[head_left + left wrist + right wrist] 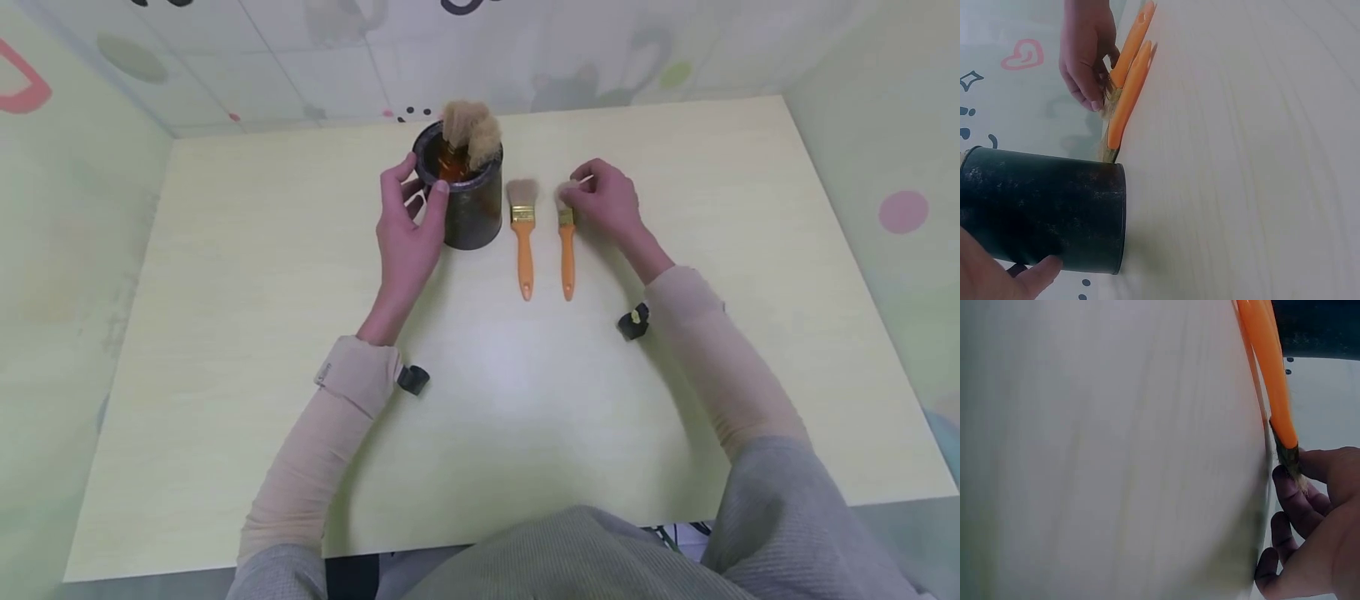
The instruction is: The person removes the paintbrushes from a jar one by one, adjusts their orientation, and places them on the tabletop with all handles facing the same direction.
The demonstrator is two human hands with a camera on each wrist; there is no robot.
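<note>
**Right hand pinching a brush beside the black pot**

Head view: the left hand (408, 225) is cupping the black pot (468, 200) on the desk (262, 333), fingers curled round its wall and rim; brushes standing in the pot (471, 137) are poking their bristles above that rim; just right of the pot a loose brush (522, 242) is lying flat, fingers nowhere near it; one place further right the second brush (566, 250) is lying parallel, and the right hand (607, 204) is pinching its bristle end, fingers closed on it.

Left wrist view: the thumb is pressing the pot's wall (1047, 212); beyond the pot both orange handles (1129, 94) are lying side by side.

Right wrist view: the fingers (1297, 500) are closing round the ferrule, handle (1269, 369) pointing away.

Judging by this, the step in hand is gripping the outer brush; the next move probably calls for lifting it, turning it handle-down and dropping it into the steadied pot.
</note>
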